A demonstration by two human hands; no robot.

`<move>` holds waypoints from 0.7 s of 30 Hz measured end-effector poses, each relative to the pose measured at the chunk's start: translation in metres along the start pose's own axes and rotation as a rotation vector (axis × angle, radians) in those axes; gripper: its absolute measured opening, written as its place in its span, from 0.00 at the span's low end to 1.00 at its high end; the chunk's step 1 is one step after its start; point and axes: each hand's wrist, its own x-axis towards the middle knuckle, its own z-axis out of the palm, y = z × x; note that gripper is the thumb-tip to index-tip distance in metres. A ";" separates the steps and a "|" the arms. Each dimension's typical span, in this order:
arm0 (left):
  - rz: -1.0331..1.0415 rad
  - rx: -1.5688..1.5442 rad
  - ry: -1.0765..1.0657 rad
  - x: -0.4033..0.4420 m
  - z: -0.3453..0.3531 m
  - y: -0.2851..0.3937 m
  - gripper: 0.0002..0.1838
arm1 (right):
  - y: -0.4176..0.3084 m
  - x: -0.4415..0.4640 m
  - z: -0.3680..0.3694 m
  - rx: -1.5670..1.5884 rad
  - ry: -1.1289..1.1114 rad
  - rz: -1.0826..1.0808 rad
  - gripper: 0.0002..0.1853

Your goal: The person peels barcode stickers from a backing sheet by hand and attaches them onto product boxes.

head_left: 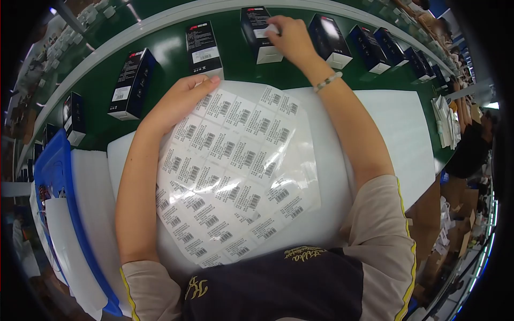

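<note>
Head feed: I see the green bench [168, 67] crossing the upper part of the view, with white padding [396, 123] on the near side. A blue tray [74, 208] stands at the left edge of my view, with white sheeting on it.

The label sheets [230, 144], glossy and overlapping, lie at centre in front of the torso; rows of barcodes cover most of their surface.

Dark boxes stand in a curved row along the bench. I count one box [256, 35] at the right hand [292, 40], a second [203, 48] just beyond the left hand [187, 96], a third [329, 40] right of the right hand.

Left fingers: closed on the sheets' upper-left edge, thumb on top. Right fingers: bent, tips at a small white label [273, 29] over the first box; pinching or pressing, I cannot tell. Beaded bracelet [327, 81] on the right wrist.
</note>
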 end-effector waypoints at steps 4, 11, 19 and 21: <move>0.001 0.010 -0.006 -0.001 -0.001 -0.003 0.17 | -0.001 -0.020 0.014 -0.329 0.165 -0.269 0.20; 0.015 -0.033 0.036 0.004 0.002 0.001 0.13 | -0.030 -0.032 -0.046 0.166 -0.367 -0.117 0.22; -0.030 -0.216 0.108 0.007 -0.011 -0.013 0.13 | -0.049 -0.026 -0.076 0.456 -0.823 -0.053 0.19; -0.041 -0.214 0.113 0.008 -0.012 -0.011 0.15 | -0.045 -0.023 -0.075 0.513 -0.782 -0.074 0.18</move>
